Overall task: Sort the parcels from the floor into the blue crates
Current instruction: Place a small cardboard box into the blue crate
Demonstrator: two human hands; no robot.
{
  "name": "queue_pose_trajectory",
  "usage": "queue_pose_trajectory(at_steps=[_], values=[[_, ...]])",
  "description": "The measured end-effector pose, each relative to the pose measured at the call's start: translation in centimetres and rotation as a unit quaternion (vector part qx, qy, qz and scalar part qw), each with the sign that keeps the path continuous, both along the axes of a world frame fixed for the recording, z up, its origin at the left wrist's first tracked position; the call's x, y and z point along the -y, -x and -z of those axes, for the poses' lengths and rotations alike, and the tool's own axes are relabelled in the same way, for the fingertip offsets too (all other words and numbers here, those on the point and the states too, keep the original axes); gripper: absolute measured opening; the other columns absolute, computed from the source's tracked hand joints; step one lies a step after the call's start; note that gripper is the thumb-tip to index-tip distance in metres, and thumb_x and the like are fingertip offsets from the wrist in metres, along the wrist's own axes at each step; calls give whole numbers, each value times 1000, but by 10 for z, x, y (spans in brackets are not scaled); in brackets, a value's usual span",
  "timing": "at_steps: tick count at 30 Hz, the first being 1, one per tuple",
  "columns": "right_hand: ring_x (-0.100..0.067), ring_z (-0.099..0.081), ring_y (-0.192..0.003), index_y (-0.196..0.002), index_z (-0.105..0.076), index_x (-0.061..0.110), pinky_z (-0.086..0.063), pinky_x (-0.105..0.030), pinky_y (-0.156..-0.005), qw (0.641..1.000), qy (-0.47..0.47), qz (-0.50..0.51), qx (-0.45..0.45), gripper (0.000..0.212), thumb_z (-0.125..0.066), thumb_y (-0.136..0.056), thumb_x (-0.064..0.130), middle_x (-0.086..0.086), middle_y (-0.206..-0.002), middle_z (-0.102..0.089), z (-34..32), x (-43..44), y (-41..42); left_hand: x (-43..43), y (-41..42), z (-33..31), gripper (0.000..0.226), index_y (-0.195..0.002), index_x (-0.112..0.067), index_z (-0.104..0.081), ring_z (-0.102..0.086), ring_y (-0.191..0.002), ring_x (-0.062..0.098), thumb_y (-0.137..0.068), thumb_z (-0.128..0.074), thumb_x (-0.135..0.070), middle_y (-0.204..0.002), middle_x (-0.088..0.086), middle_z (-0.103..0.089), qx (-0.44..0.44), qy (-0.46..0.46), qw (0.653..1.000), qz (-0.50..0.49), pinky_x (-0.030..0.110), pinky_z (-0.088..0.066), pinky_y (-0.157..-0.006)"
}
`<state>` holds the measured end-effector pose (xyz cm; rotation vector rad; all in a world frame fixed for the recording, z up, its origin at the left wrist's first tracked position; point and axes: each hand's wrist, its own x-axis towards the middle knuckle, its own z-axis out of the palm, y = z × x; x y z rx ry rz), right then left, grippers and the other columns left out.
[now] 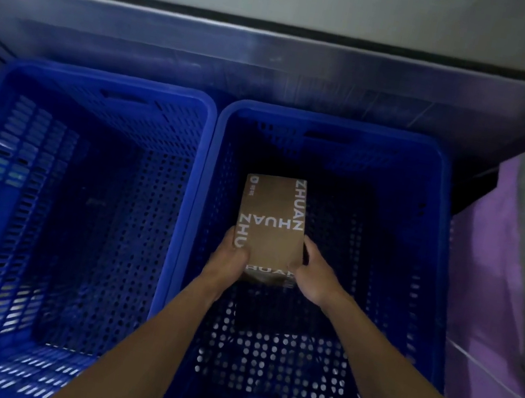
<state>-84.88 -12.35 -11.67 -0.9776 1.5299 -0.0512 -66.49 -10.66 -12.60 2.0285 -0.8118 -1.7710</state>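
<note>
Two perforated blue crates stand side by side below me: the left crate (206, 141) holds nothing I can see, and both my arms reach down into the right crate (440, 207). A brown cardboard parcel (272, 221) with white "ZHUAN" lettering is deep inside the right crate, lying flat. My left hand (228, 257) grips its near left corner and my right hand (314, 273) grips its near right corner. Whether the parcel touches the crate floor I cannot tell.
A steel ledge (277, 59) and a pale wall run behind the crates. At the right, close to the right crate, hangs purple and grey fabric (518, 241). A grey surface shows at the far left edge.
</note>
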Motion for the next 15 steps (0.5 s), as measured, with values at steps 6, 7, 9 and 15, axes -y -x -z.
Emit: queue_pose_trajectory(at_steps=[6,7,9,15], values=[[-19,-56,-109,-160,-5,33,-46,-31,-96,998,-39,-32,-21,79,-56,-99,32,1,-139,-53,26,-9,-11,-5,2,29,47,-139,-33,-46,-59,-104,15,-93,-41,-26,-124,-5,-63,55,-39,998,12,36,-49,-99],[-18,-54,-112,-159,-13,29,-44,-30,-99,999,-39,-26,-22,75,-57,-98,35,0,-141,-51,28,-11,-13,-6,2,36,47,-138,-30,-48,-60,-104,17,-91,-42,-28,-122,-3,-64,54,-55,997,22,39,-50,-100],[-18,-50,-117,-150,-29,24,-40,-30,-103,999,-38,-18,-23,61,-58,-97,31,0,-140,-48,30,-13,-14,-7,8,27,43,-133,-23,-49,-60,-104,19,-91,-46,-30,-119,0,-62,46,-92,994,29,38,-51,-99],[-30,-44,-132,-156,-19,24,-40,-44,-110,990,25,-68,-122,76,-57,-92,39,1,-156,-24,25,4,4,-18,47,25,34,-121,-25,-61,-58,-106,14,-89,-59,-35,-113,-5,-64,-89,-186,979,-8,38,-51,-100]])
